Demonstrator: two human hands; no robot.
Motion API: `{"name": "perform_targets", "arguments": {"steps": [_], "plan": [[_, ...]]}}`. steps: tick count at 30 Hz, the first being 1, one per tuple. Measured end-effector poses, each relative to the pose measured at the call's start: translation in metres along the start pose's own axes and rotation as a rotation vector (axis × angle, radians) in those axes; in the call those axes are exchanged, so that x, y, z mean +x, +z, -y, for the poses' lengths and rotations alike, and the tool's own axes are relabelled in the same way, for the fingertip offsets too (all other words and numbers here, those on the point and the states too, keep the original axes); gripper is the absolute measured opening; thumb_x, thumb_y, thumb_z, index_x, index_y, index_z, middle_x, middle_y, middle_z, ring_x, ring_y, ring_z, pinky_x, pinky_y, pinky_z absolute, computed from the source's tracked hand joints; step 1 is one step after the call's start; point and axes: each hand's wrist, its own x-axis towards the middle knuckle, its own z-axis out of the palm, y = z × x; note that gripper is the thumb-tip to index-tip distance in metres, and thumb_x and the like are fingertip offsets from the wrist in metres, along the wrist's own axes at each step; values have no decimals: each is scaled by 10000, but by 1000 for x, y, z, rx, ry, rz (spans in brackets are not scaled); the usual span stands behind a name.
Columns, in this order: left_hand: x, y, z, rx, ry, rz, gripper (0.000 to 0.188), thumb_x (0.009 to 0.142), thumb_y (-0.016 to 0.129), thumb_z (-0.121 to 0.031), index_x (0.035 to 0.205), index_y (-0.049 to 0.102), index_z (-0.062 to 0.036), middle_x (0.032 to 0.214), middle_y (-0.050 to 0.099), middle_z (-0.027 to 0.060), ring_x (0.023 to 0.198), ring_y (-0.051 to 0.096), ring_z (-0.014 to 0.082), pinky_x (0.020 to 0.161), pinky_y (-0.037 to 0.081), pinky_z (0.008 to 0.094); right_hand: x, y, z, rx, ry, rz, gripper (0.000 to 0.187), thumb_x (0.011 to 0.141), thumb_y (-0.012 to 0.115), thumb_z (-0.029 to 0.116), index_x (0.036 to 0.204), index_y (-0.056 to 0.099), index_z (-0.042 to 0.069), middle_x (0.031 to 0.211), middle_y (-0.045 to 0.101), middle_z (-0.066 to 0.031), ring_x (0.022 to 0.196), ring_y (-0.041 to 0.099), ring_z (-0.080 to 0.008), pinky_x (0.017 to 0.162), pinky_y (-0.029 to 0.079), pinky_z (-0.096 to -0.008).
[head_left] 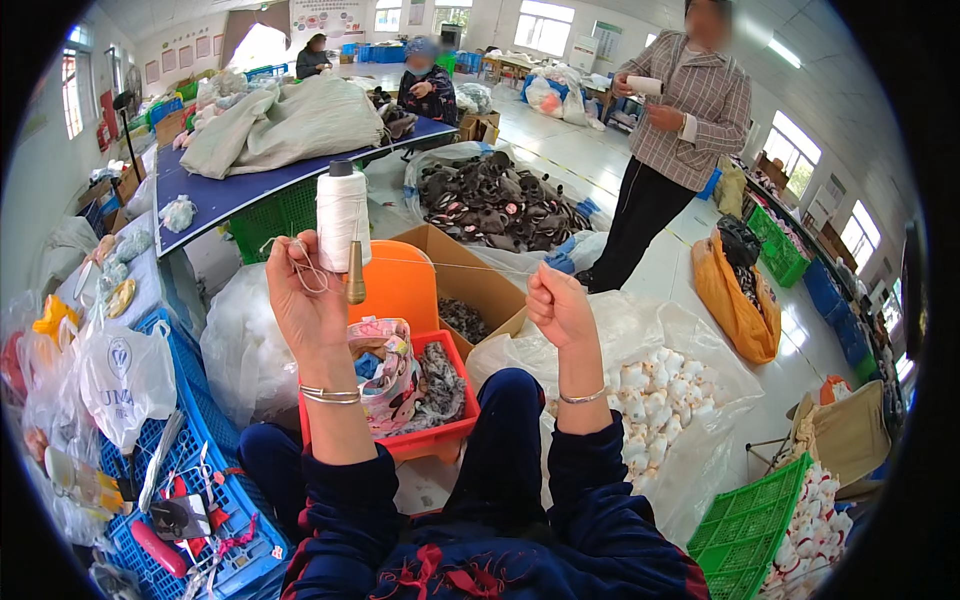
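Thread pulled taut between two raised hands.

The left hand (pixel 303 290) pinches looped white thread (pixel 440 264) by a small brass cone (pixel 355 273); the right hand (pixel 560 305) is clenched on the other end, keeping the line straight. The spool (pixel 343 213) stands just behind, feeding it, above the red crate (pixel 440 437) at the knees.

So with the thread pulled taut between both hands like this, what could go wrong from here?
The thread is stretched tight between the left hand and right hand; it may snap or cut into the fingers. Loops around the left fingers could tangle. The white spool stands tall on the orange container, so a sideways tug might topple it.
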Motion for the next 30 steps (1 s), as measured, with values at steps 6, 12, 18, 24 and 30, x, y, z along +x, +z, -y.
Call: {"name": "perform_targets", "arguments": {"steps": [6, 12, 18, 24, 30], "plan": [[-3, 2, 5, 119, -34, -84, 173, 965, 598, -193, 824, 573, -95, 832, 615, 27, 941, 605, 162, 961, 483, 393, -1, -13, -1, 14, 31, 44, 353, 1012, 541, 311, 750, 571, 76, 591, 394, 45, 456, 340, -41, 405, 250, -202], [-8, -9, -5, 151, -109, 96, 172, 993, 565, -241, 886, 535, -111, 922, 612, 34, 990, 597, 159, 954, 511, 432, -6, -2, 28, -797, -137, 4, 245, 985, 566, 281, 880, 618, 66, 710, 564, -22, 576, 525, -131, 523, 455, -297], [-18, -26, -1, 166, -173, 175, 153, 1007, 522, -253, 949, 540, -112, 975, 640, 45, 1015, 606, 181, 900, 541, 419, -14, -16, 168, -1185, -1256, -571, 374, 948, 567, 247, 1251, 506, 37, 1282, 491, -126, 1167, 475, -239, 958, 399, -389], [-32, -38, 10, 153, -224, 107, 144, 1003, 531, -238, 975, 561, -100, 980, 647, 45, 1032, 600, 192, 937, 510, 435, -1, -72, 167, -1220, -904, -740, 585, 869, 639, 173, 1376, 437, -38, 1147, 635, -164, 1076, 613, -254, 954, 465, -353], [-51, -30, -9, 214, -237, -4, 176, 1000, 549, -224, 894, 552, -84, 893, 605, 38, 990, 593, 170, 974, 483, 410, 65, -47, 143, -1206, -450, -357, 752, 840, 611, 106, 1495, 266, -23, 692, 671, -114, 623, 667, -202, 634, 526, -306]]}}
